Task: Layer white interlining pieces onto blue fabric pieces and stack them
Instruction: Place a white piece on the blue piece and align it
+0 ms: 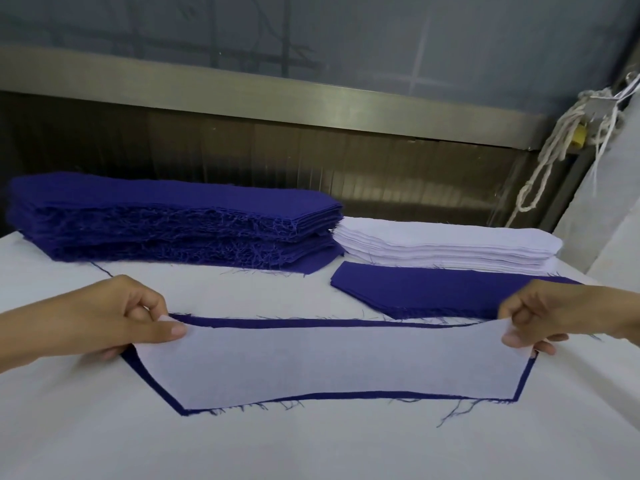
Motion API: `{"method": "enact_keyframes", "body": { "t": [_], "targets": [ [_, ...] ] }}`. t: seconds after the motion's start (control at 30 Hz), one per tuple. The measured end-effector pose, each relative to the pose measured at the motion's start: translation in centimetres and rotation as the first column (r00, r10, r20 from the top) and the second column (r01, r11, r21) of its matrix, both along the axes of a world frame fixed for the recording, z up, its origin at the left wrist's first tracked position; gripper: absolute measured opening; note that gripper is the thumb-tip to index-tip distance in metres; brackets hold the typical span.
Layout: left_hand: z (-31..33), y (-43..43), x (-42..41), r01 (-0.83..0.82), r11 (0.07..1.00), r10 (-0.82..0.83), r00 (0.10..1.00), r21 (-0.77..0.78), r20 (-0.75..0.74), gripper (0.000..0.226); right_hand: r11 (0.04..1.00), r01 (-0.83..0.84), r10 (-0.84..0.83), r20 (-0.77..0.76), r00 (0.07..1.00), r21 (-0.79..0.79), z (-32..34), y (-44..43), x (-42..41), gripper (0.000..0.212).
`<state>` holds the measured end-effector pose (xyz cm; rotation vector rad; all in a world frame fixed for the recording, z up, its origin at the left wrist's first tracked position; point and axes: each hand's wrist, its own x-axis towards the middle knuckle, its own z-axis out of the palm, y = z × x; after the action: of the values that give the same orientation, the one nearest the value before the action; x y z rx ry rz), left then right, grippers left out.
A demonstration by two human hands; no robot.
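A white interlining piece (332,365) lies over a blue fabric piece (277,322) on the white table; a thin blue border shows all round it. My left hand (114,317) pinches the interlining's upper left corner between thumb and fingers. My right hand (554,317) pinches its upper right corner the same way. A tall stack of blue fabric pieces (166,220) stands at the back left. A stack of white interlining pieces (446,247) sits at the back right. In front of that lies a low stack of blue pieces (433,289).
The work surface is a white cloth-covered table (311,445). A metal rail (277,102) and a dark panel run behind the stacks. White cords (561,147) hang at the far right beside a slanted white surface.
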<state>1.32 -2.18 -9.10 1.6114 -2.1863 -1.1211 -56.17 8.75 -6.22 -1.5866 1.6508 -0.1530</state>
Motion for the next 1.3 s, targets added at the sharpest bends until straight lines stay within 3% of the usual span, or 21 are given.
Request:
{"method": "enact_keyframes", "body": {
  "t": [0.2,0.97,1.3],
  "targets": [
    [-0.4,0.2,-0.3,-0.044,0.998,0.045,0.999,-0.055,0.007,0.081,1.0,0.026,-0.026,-0.025,0.999,0.001,-0.4,-0.1,-0.2,0.038],
    [0.1,1.0,-0.6,-0.093,0.991,0.1,0.992,-0.096,0.078,0.083,0.992,0.129,-0.128,-0.089,0.988,0.01,-0.3,-0.1,-0.8,0.047],
    [-0.3,0.3,0.9,-0.12,0.964,0.177,0.954,-0.236,0.24,0.084,0.99,0.143,-0.142,-0.087,0.986,0.014,-0.4,-0.2,-1.0,0.048]
  ]
}}
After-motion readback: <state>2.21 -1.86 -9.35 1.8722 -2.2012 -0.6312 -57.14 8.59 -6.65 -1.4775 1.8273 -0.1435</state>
